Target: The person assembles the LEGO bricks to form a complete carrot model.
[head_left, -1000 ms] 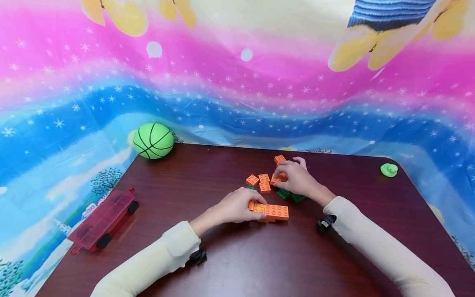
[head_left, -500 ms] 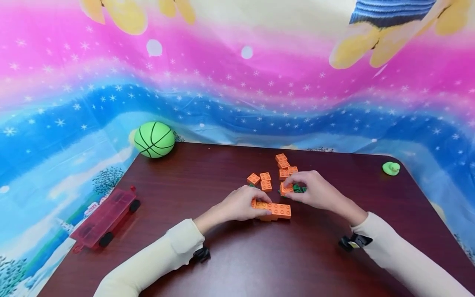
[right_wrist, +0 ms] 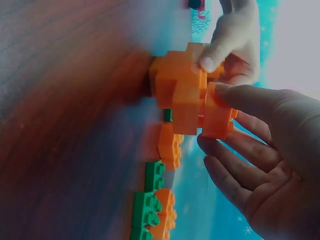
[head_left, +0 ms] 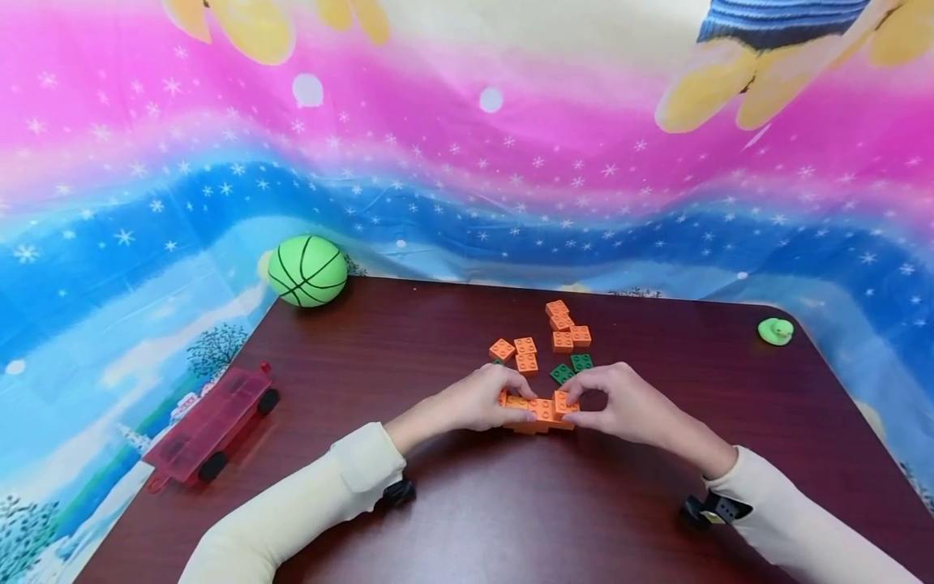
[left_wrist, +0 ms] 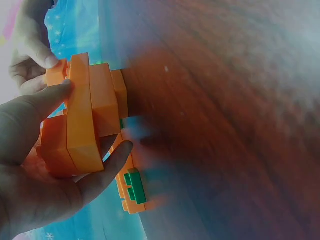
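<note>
My left hand (head_left: 481,399) grips the left end of a stepped build of orange toy bricks (head_left: 541,412), its thumb along the near side. In the left wrist view the orange build (left_wrist: 82,115) shows several layers, widening upward from a small brick at the table. With thumb and fingers my right hand (head_left: 626,405) pinches a small orange brick (head_left: 563,401) at the build's right end. From the right wrist view, that small brick (right_wrist: 217,112) sits over the top layer's studs, with a narrow gap showing between them.
Loose orange bricks (head_left: 526,362) and green bricks (head_left: 562,374) lie just beyond my hands, with more orange bricks (head_left: 562,341) farther back. A green ball (head_left: 308,272) stands at the back left, a red toy wagon (head_left: 212,426) at left, and a green rubber duck (head_left: 775,331) at far right.
My right hand has picked a small orange brick from the loose pile and brought it nearer, onto the build's right end. My left hand has kept its grip on the build.
</note>
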A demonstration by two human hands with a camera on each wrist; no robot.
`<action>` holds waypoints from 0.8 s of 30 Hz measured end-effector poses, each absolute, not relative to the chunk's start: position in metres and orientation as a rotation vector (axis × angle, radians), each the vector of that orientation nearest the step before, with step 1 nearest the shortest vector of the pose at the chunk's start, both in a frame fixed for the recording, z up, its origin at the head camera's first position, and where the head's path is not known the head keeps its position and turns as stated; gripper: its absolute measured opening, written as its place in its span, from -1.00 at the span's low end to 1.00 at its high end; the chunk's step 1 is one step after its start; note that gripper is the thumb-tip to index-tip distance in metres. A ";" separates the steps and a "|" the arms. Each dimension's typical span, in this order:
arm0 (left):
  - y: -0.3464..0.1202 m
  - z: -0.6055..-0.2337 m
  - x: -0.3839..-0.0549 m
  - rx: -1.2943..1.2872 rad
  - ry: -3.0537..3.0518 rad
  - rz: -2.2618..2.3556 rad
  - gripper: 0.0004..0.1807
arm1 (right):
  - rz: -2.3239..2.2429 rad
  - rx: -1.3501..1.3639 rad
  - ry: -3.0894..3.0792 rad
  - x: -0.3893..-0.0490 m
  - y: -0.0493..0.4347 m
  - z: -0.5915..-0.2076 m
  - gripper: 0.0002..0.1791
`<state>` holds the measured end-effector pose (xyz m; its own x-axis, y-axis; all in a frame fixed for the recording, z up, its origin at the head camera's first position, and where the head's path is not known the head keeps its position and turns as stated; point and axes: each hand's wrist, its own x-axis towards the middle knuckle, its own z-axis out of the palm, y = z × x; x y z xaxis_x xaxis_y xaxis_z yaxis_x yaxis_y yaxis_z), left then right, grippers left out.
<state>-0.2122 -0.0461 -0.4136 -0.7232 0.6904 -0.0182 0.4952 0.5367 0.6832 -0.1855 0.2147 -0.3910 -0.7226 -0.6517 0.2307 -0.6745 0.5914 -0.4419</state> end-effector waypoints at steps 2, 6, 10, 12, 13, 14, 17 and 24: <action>-0.046 -0.414 -0.213 0.991 2.482 0.979 -0.76 | 0.806 1.164 -2.763 -0.184 0.215 -0.393 -0.84; -0.046 -0.414 -0.212 0.989 2.476 0.980 -0.76 | 0.817 1.166 -2.757 -0.184 0.214 -0.394 -0.80; -0.047 -0.414 -0.212 0.991 2.477 0.984 -0.76 | 0.838 1.141 -2.763 -0.183 0.214 -0.396 -0.77; -0.047 -0.413 -0.212 0.993 2.474 0.985 -0.76 | 0.863 1.116 -2.766 -0.183 0.215 -0.398 -0.78; -0.047 -0.413 -0.211 0.993 2.473 0.982 -0.76 | 0.878 1.107 -2.768 -0.182 0.216 -0.399 -0.79; -0.047 -0.412 -0.211 0.992 2.472 0.980 -0.76 | 0.894 1.102 -2.765 -0.182 0.217 -0.400 -0.81; -0.046 -0.412 -0.211 0.990 2.471 0.978 -0.76 | 0.954 1.105 -2.755 -0.183 0.218 -0.405 -0.83; -0.046 -0.412 -0.211 1.006 2.478 0.986 -0.77 | 1.127 1.152 -2.765 -0.185 0.221 -0.417 -0.69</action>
